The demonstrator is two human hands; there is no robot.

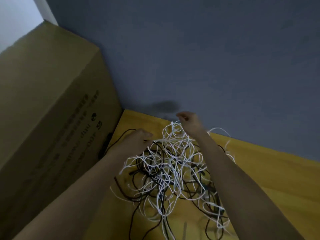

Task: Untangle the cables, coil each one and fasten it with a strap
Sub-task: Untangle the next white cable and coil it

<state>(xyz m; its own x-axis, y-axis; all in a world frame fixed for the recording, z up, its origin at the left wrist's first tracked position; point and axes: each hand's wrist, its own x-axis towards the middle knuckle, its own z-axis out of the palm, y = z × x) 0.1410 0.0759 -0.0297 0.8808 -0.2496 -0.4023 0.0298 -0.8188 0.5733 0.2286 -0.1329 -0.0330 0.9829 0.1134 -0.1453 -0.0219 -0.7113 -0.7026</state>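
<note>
While reaching into tangled cables (169,170) on yellow surface (270,179), pinching white strand with right hand (187,122). Left hand (136,139) curled, grip unclear. Cardboard box (52,110) crowding left, grey wall (207,58) behind.

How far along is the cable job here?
Barely started. Done: nothing; the cable pile on the yellow surface is one white-and-black tangle, with no coil or strap visible. In hand: the right hand lifts a white strand while the left hand reaches the tangle's edge. Left: separating, coiling, strapping every cable.

Matt brown cardboard box (52,104), smooth yellow cloth surface (270,179), plastic-sheathed white and black cables (169,170)
</note>
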